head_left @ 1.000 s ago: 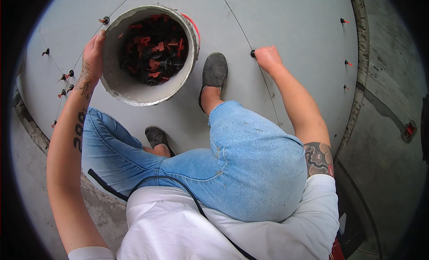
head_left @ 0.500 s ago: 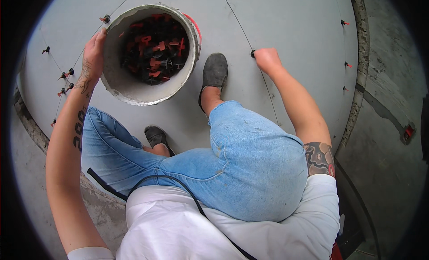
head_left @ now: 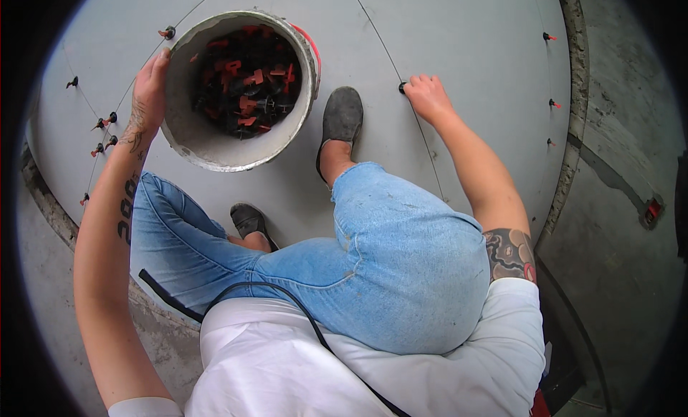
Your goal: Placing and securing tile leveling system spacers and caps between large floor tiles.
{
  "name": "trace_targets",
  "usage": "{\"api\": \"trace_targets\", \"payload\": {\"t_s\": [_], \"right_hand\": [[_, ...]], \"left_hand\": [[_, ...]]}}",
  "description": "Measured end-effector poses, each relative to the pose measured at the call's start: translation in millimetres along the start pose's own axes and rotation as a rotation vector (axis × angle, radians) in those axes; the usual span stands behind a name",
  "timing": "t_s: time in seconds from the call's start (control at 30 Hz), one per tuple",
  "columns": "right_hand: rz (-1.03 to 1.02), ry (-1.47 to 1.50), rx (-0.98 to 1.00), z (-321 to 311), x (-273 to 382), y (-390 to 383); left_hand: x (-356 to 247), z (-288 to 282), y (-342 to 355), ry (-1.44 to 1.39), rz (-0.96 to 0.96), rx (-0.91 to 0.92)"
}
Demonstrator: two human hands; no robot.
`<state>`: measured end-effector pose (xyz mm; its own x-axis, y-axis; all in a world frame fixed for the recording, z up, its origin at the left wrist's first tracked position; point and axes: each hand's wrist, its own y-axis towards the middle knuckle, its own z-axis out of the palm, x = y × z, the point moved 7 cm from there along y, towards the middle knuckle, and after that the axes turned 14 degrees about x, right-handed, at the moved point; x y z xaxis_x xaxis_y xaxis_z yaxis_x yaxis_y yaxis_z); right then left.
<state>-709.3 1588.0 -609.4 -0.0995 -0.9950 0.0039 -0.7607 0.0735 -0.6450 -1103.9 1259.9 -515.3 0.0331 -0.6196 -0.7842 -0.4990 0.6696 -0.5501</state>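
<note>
A grey bucket (head_left: 240,159) with a red handle stands tilted toward me, with many black-and-red tile leveling spacers (head_left: 251,80) inside. My left hand (head_left: 150,87) grips the bucket's left side near the rim, fingers wrapped out of sight behind it. On the right, my right hand (head_left: 428,98) pinches a black tile leveling spacer (head_left: 402,88) set in the thin joint between the grey tiles (head_left: 380,152). Its far side is hidden by my fingers.
More spacers stand along the left joints, one spacer (head_left: 168,32) beside the bucket. Others, such as a red-and-black one (head_left: 549,37), line the right joint. My dark shoes (head_left: 342,116) rest on the tiles. Rough concrete (head_left: 623,80) borders them, with a cable (head_left: 573,309) at lower right.
The fingers of my right hand have shifted on the spacer, from a tight fist to a looser pinch with the knuckles raised. My left hand and the bucket have stayed in place.
</note>
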Motion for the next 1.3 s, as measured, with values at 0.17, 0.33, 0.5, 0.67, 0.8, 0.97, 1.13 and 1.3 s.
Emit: {"api": "trace_targets", "payload": {"t_s": [0.17,0.33,0.5,0.67,0.8,0.97,1.13,1.3], "right_hand": [[0.626,0.697,0.024,43.0,-46.7,-10.7],[0.938,1.481,0.192,71.1,-29.2,-17.0],[0.967,1.921,0.214,89.6,-16.3,-12.0],[1.041,1.914,0.124,101.1,-14.3,-3.1],[1.0,1.478,0.277,87.2,-24.3,0.0],[1.035,2.011,0.147,99.8,-11.7,-4.3],[1.053,2.526,-0.057,111.7,3.5,6.2],[1.145,2.674,-0.252,104.9,18.2,-6.4]], "left_hand": [[-6.9,4.6,3.5,-0.017,-0.002,0.053],[-4.4,2.1,-3.0,-0.044,0.001,-0.004],[-2.5,0.8,-2.2,0.014,0.006,-0.007],[-3.7,2.5,2.0,0.006,-0.012,0.024],[-3.3,3.4,-0.8,-0.011,-0.001,0.009],[-2.2,0.9,0.7,-0.005,-0.006,0.022],[-1.4,1.4,4.0,0.006,0.0,0.035],[-2.5,-0.6,-1.3,0.014,-0.003,0.01]]}}
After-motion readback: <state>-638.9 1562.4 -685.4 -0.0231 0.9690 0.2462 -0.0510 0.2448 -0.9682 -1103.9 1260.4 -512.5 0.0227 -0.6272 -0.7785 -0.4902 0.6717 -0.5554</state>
